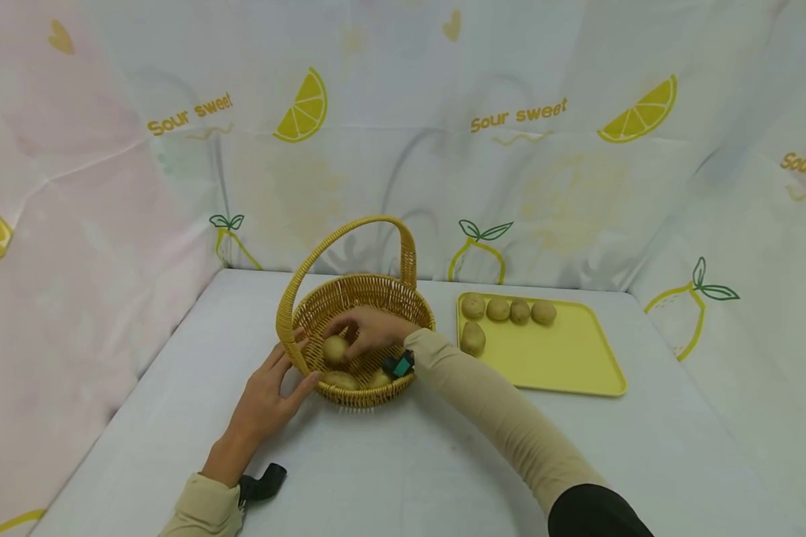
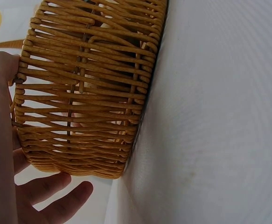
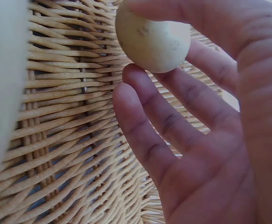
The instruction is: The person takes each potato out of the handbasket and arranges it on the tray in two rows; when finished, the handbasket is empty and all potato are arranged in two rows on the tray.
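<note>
A potato [image 1: 335, 349] is pinched between the thumb and fingers of my right hand [image 1: 371, 328], down inside the wicker basket [image 1: 356, 399]. The right wrist view shows this pale potato [image 3: 152, 39] close to the woven wall. Two more potatoes, one of them a long potato [image 1: 340, 380], lie at the basket's near side, partly hidden by its rim. On the basket's left side, my left hand [image 1: 265, 395] grips the rim near the handle's base. In the left wrist view, its thumb lies at the rim and its fingers reach along the outer wall.
Right of the basket lies a yellow tray [image 1: 544, 358] with several potatoes along its back and left edges. The basket's tall arched handle [image 1: 349, 231] rises over its opening. A white table [image 1: 443, 462] carries everything, with a lemon-printed curtain [image 1: 389, 171] behind.
</note>
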`<state>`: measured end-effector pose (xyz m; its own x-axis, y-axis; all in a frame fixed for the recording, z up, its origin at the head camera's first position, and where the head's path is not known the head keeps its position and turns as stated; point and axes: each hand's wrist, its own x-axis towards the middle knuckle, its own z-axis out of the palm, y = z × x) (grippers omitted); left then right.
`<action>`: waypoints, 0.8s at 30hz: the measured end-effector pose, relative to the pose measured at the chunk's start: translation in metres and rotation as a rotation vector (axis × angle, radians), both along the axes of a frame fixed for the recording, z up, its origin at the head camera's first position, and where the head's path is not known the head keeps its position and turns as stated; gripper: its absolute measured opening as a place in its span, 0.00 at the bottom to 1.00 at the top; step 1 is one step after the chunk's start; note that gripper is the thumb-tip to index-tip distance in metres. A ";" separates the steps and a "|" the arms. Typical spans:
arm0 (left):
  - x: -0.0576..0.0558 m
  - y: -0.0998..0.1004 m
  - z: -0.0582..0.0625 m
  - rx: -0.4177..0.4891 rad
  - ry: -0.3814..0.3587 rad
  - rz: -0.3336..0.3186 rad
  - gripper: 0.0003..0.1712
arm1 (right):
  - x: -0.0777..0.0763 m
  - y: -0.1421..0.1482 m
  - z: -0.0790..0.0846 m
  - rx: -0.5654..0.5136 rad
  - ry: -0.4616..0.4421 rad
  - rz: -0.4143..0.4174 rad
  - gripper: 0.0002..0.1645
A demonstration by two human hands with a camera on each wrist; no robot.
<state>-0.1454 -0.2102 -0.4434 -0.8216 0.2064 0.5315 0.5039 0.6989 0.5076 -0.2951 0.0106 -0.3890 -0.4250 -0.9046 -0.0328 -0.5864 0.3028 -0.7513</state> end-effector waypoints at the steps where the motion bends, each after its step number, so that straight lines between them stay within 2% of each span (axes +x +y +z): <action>1: 0.000 0.000 0.000 0.000 0.003 0.000 0.36 | 0.000 0.001 0.001 -0.005 0.003 -0.011 0.29; 7: -0.001 0.001 0.000 0.000 0.009 -0.005 0.37 | 0.002 0.004 0.005 -0.032 0.028 -0.054 0.29; 15: 0.000 0.001 0.001 -0.002 -0.002 0.004 0.37 | 0.005 0.010 0.012 -0.107 -0.018 -0.118 0.29; 24: 0.002 0.001 0.001 -0.003 -0.019 0.010 0.37 | 0.007 0.014 0.018 -0.149 -0.072 -0.110 0.30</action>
